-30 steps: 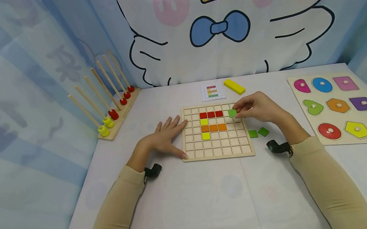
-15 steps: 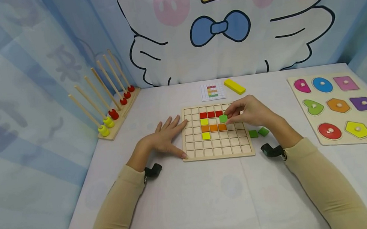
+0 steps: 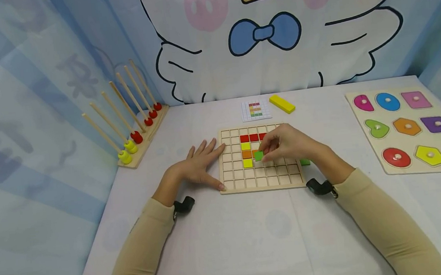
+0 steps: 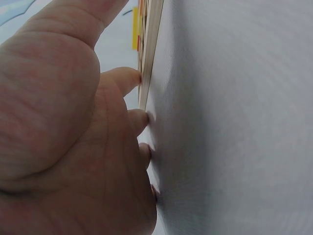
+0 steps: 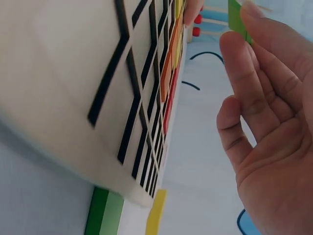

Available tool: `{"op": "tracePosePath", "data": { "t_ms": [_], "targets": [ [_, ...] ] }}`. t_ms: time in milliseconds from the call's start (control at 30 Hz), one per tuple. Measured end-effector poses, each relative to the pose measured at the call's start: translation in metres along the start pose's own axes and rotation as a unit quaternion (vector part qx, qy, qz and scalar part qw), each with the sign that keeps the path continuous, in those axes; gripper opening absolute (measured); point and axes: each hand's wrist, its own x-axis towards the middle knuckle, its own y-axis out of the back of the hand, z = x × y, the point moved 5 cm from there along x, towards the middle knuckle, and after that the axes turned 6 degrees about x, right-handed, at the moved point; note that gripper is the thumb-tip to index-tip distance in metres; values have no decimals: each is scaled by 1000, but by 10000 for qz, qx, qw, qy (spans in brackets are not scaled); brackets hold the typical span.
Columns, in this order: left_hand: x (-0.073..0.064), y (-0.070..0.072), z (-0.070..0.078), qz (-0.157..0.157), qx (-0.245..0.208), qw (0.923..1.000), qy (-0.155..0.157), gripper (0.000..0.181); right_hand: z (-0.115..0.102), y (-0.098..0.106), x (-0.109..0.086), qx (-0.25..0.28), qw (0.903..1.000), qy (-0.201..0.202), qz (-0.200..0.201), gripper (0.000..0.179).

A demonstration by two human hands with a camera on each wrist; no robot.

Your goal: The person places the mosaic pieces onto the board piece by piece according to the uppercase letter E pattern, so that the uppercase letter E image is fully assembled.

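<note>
A wooden grid board (image 3: 233, 181) lies on the table, with red tiles (image 3: 249, 138), yellow tiles (image 3: 247, 163) and orange tiles (image 3: 247, 154) set in some squares. Between thumb and fingers, my right hand (image 3: 286, 142) pinches a green square tile (image 3: 259, 156) just above the board, beside the lower yellow tile. The right wrist view shows that tile (image 5: 236, 18) held off the surface. My left hand (image 3: 199, 165) lies spread at the board's left edge, its thumb and index fingertip touching the frame. Another green tile (image 3: 305, 162) shows at the board's right side, partly covered by my right hand and wrist.
Behind the board lie a printed pattern card (image 3: 256, 110) and a yellow block (image 3: 282, 103). A peg stand with beads (image 3: 143, 139) is at the back left. To the right lies a knobbed shape puzzle (image 3: 408, 134).
My right hand has carried the green tile left and toward the person, from the board's upper right corner to near the lower yellow tile. My left hand has stayed put.
</note>
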Motion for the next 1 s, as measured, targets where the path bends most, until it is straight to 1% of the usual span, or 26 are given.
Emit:
{"op": "tracePosePath", "data": {
  "t_ms": [300, 467, 633, 767, 867, 1000],
  "targets": [
    [0, 0, -1, -29, -43, 10000, 8, 133, -6, -19, 4, -263, 9990, 156, -318, 20],
    [0, 0, 0, -50, -56, 10000, 24, 133, -7, -27, 6, -342, 9983, 143, -457, 21],
    [-1, 1, 1, -43, -44, 10000, 28, 133, -2, -32, 8, -361, 9980, 13, -523, 22],
    [-1, 1, 1, -47, -65, 10000, 42, 133, -2, -34, 8, -321, 9978, 24, -571, 22],
    [-1, 1, 1, -49, -76, 9999, 43, 133, -2, -36, 8, -322, 9973, 52, -664, 20],
    [0, 1, 1, -40, -44, 10000, 26, 133, 0, -40, 9, -385, 9958, -8, -830, 19]
  ]
}}
